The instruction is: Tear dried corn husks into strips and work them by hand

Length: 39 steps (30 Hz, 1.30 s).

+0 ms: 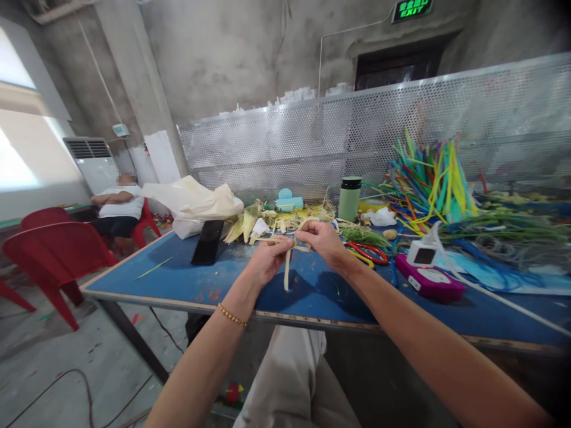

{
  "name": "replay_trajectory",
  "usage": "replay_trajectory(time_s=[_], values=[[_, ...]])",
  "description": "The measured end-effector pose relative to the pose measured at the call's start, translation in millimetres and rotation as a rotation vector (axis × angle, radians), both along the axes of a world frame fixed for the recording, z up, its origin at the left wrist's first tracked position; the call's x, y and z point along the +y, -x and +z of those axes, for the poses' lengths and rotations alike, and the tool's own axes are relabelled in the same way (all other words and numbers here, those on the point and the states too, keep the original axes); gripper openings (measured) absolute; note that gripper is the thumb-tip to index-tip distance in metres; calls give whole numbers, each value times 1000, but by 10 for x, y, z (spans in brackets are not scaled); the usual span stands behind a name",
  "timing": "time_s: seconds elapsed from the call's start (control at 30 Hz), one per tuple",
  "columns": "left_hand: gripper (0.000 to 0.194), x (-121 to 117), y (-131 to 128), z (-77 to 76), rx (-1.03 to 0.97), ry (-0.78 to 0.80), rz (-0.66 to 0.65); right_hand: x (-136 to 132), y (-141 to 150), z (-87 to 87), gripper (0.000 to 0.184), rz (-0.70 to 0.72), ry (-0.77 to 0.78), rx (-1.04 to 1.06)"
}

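Observation:
Pale, straw-coloured flat strips, like dried leaf or husk, are between my hands above the blue table. One strip hangs down toward the tabletop. My left hand, with a beaded bracelet on its wrist, pinches the strips from the left. Close beside it, my right hand pinches them from the right, fingertips nearly meeting the left ones. How the strips cross is partly hidden by the fingers.
Behind my hands lie husk scraps, a phone, a white bag and a green bottle. Red-handled scissors, a purple box, a white cable and colourful strips are rightward. A person sits far left.

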<state>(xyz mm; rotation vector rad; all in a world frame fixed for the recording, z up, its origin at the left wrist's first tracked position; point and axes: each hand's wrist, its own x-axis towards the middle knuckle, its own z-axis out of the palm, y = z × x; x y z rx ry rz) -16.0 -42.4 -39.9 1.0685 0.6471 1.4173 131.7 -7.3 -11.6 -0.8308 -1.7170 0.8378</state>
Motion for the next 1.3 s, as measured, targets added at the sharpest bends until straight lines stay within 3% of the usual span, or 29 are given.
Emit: replay_trajectory(time_s=[0.17, 0.43, 0.57, 0.63, 0.7, 0.8, 0.93, 1.03, 1.3], values=[[26, -3, -4, -9, 23, -7, -46, 16, -6, 0, 24, -44, -64, -23], [26, 63, 39, -79, 87, -39, 13, 107, -58, -19, 21, -161, -112, -155], [32, 51, 47, -76, 160, 3, 17, 97, -128, 29, 31, -233, -203, -349], [31, 49, 43, -80, 188, -18, 36, 64, -155, 64, 36, -280, -275, -340], [29, 47, 34, -89, 225, -58, 45, 23, -162, 92, 38, -246, -345, -269], [28, 27, 12, -95, 309, -118, 12, -24, -139, 102, 27, -55, -417, -290], [28, -21, -21, -75, 361, -125, -30, -34, -106, 80, 16, 114, -304, -354], [30, -33, -26, -60, 302, -95, -53, -19, -107, 69, 18, 118, -202, -312], [29, -32, 1, -34, 245, -65, -19, 39, -106, 31, 18, 98, -157, -240]])
